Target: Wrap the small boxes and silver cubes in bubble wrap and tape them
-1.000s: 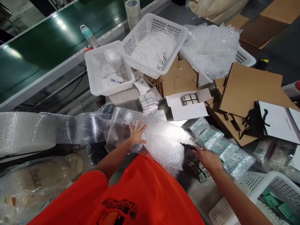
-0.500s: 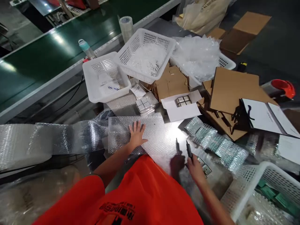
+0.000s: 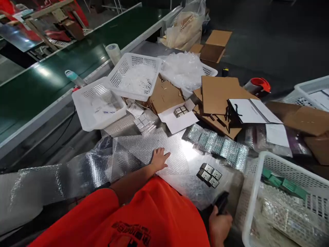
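My left hand (image 3: pixel 159 159) lies flat on a sheet of clear bubble wrap (image 3: pixel 136 145) over the table, fingers spread and holding nothing. Low on the right, near the table's front edge, my right hand (image 3: pixel 220 223) is closed on a slim black knife-like tool (image 3: pixel 221 201), slightly blurred; its exact kind is unclear. Just above that tool sits a block of several square silver-and-black pieces (image 3: pixel 209 175) on the clear plastic. The long bubble wrap strip (image 3: pixel 74 175) runs off to the left.
Wrapped packs (image 3: pixel 218 145) line the table's right side. A white basket (image 3: pixel 257 192) with green pieces stands at right. Behind are an open white box (image 3: pixel 171 123), cardboard sheets (image 3: pixel 221 92), and white baskets (image 3: pixel 86 118). A green conveyor (image 3: pixel 61 61) runs along the left.
My right hand has moved back toward my body and right with the black tool, uncovering the silver-and-black block. My left hand stays flat on the bubble wrap, with its fingers less spread. The view has swung right.
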Motion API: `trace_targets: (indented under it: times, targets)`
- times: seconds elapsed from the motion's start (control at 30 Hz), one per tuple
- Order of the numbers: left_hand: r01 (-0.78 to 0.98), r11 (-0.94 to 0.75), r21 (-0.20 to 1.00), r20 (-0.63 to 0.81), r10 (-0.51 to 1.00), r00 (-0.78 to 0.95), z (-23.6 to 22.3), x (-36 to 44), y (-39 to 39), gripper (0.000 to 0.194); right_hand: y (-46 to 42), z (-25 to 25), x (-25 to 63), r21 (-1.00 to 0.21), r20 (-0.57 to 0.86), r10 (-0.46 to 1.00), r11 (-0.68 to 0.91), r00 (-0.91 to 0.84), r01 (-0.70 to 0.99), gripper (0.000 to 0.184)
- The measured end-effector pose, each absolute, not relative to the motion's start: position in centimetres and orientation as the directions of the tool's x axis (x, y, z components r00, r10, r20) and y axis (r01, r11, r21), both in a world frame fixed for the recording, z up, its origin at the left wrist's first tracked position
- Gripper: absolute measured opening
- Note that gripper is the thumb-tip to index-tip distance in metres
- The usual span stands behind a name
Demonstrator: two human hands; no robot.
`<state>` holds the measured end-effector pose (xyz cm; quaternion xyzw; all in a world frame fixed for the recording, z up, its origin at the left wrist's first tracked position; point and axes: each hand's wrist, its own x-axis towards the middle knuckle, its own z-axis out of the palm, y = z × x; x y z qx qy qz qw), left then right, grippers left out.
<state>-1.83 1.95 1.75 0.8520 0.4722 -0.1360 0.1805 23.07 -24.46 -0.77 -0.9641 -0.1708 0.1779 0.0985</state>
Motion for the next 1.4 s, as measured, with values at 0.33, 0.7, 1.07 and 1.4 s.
trace_targets:
  times: [0.33, 0.7, 1.07, 1.4]
  targets:
    - [0.847, -0.481, 0.225, -0.401, 0.747, 0.530, 2.0, 0.4, 2.8, 0.077, -10.3, 4.0, 15.2, -0.268, -0.366, 0.923, -0.228, 0.120, 0.936, 0.055]
    - [0.956, -0.254, 0.147, -0.467, 0.834, 0.293, 4.5, -4.5, 9.8, 0.089, -9.6, 1.5, 14.1, -0.171, -0.533, 0.845, -0.161, 0.046, 0.972, 0.070]
    - [0.850, -0.400, 0.342, -0.614, 0.590, 0.524, 2.1, -3.0, -6.5, 0.087, -13.6, 2.7, 25.7, -0.124, -0.165, 0.934, -0.337, 0.316, 0.933, 0.066]
    - [0.864, -0.384, 0.325, -0.613, 0.610, 0.502, 1.9, -2.6, -6.1, 0.081, -11.4, 1.9, 28.4, -0.116, -0.420, 0.902, -0.165, 0.102, 0.979, 0.092]
